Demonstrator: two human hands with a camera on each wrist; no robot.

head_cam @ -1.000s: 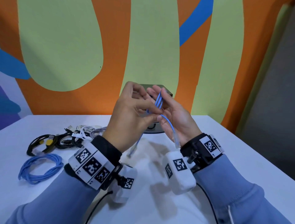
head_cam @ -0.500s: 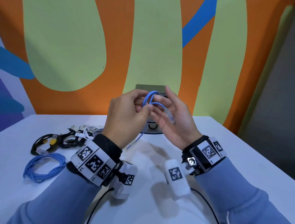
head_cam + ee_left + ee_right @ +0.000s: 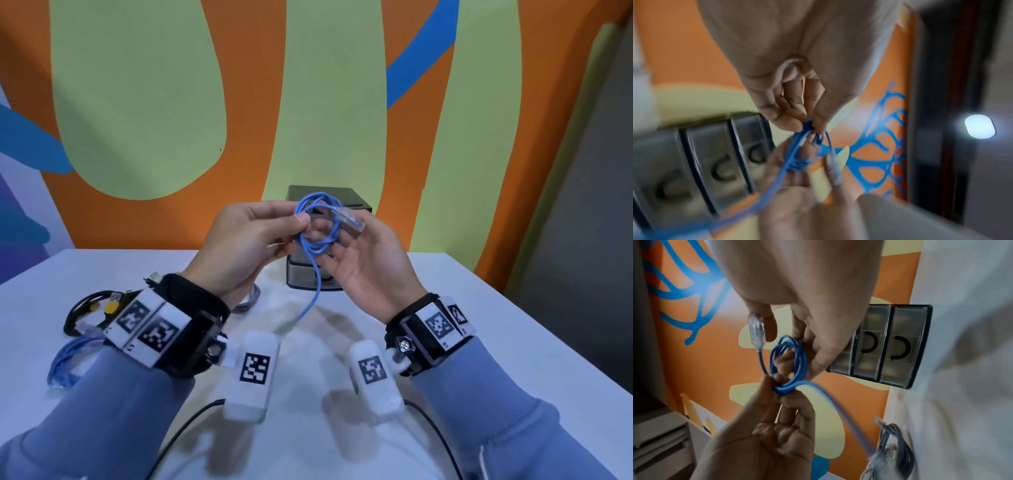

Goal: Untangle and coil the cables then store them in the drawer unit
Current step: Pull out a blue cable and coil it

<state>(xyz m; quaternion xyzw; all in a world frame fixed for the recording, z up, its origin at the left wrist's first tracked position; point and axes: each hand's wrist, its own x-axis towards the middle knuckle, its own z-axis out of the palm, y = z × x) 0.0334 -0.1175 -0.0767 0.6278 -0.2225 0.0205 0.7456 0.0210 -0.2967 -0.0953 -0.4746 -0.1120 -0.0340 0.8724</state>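
Head view, blue cable [image 3: 317,236] coil hiding drawer unit [image 3: 356,198] front

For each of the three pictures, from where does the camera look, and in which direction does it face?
Head: worn on the head, facing forward and down at the table; both forearms, left hand, right hand show.
Left wrist: on the left wrist, looking along the left hand at the blue cable; the right hand's fingers show opposite.
Right wrist: on the right wrist, looking along the right hand at the cable coil; the left hand shows below.
All views share the blue cable and drawer unit.
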